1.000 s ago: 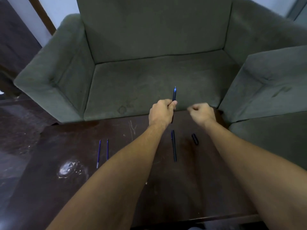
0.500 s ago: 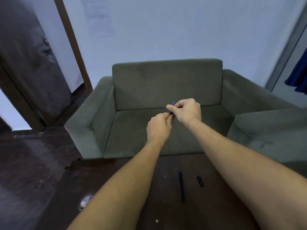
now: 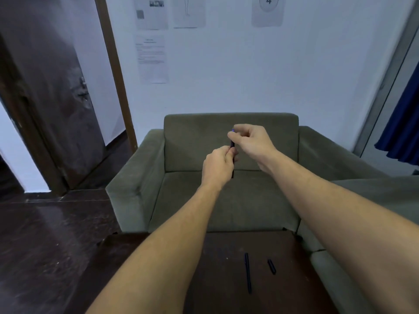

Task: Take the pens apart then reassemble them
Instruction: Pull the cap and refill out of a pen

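olive-green armchair (image 3: 249,211) fills the middle of the view, and in front of its backrest both hands are raised with one dark pen (image 3: 232,145) upright between them. the left hand (image 3: 217,166) is wrapped round the lower part of the pen, fingers curled on it, and the bottom end pokes out below the fist. the right hand (image 3: 251,140) pinches the top end, thumb and forefinger closed at the bluish tip, the other fingers loosely curled.

this looks like a twist or pull at the tip section; whether it is coming off or going on i cannot tell. to do it well, the left hand should lock the pen body against turning while the right hand works along the pen's own axis, not sideways, so nothing thin inside gets bent. a light pinch should be enough, and the small piece is best trapped in the fingers, since a drop could send it into the cushions.

the pen touches both hands: left hand below, right hand above and slightly to the right. well below them, on the dark surface (image 3: 217,279), lies a long barrel (image 3: 247,273), with a short cap (image 3: 271,266) near it on the right, both apart from the hands.
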